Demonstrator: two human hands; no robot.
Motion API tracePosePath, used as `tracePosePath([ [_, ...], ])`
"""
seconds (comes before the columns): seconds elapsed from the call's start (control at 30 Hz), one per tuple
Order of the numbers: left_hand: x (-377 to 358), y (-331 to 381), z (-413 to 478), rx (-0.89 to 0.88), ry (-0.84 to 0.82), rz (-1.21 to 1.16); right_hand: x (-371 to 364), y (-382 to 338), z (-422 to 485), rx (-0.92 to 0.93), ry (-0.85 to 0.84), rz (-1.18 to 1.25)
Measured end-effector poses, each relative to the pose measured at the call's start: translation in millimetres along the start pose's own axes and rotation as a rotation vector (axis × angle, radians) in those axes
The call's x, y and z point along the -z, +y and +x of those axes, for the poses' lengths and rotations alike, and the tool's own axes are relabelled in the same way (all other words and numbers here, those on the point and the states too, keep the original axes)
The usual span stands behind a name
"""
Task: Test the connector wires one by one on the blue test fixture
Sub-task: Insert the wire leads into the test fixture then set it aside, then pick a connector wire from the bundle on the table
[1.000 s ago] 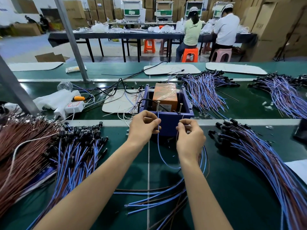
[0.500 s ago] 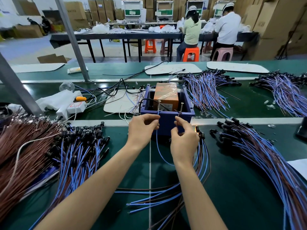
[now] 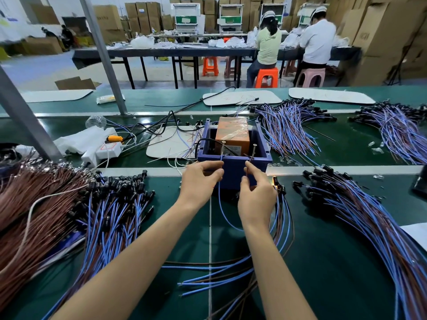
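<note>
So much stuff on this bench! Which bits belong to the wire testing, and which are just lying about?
In use: blue test fixture, blue wire pinched by left hand, brown wire pinched by right hand, wire piles.
Lying about: power strip, white bag, plastic bottle, white boards.

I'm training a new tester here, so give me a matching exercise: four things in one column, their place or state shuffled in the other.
1 left hand
2 right hand
3 orange box
4 brown wire heap

A inside the blue fixture
B pinches a blue wire
C at the far left
D pinches a brown wire

Pairs: 1-B, 2-D, 3-A, 4-C
</note>
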State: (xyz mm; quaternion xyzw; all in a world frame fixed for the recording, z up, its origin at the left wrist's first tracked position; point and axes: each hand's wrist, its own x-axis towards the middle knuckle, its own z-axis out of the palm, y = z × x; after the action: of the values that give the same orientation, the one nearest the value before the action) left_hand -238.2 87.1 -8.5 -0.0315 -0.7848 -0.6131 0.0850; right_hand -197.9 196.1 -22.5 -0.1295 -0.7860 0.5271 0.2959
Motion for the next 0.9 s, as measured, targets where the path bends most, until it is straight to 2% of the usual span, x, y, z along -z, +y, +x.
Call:
tracePosePath([
  [0.4,8,6,-9,0.043,-0.097,0.021,4,0,-1,-0.015,-0.079,0.000],
  [0.47,19,13,-20,0.019,-0.263,0.099,12,0,-5,-0.022,-0.115,0.059],
  [0.6,67,30,-56,-0.138,-0.969,0.454,43,5,-19,-0.041,-0.255,0.333],
  [0.67,90,33,-68,-0.096,-1.138,0.623,55,9,-22,-0.047,-0.364,0.353],
  [0.73,110,25,-68,-0.077,-1.086,0.849,60,11,-24,-0.034,-0.494,0.243],
  [0.83,134,4,-55,-0.078,-0.733,1.253,56,14,-31,-0.004,-0.736,-0.040],
  [0.9,140,-9,-50,-0.057,-0.529,1.387,51,17,-37,0.026,-0.863,-0.233],
])
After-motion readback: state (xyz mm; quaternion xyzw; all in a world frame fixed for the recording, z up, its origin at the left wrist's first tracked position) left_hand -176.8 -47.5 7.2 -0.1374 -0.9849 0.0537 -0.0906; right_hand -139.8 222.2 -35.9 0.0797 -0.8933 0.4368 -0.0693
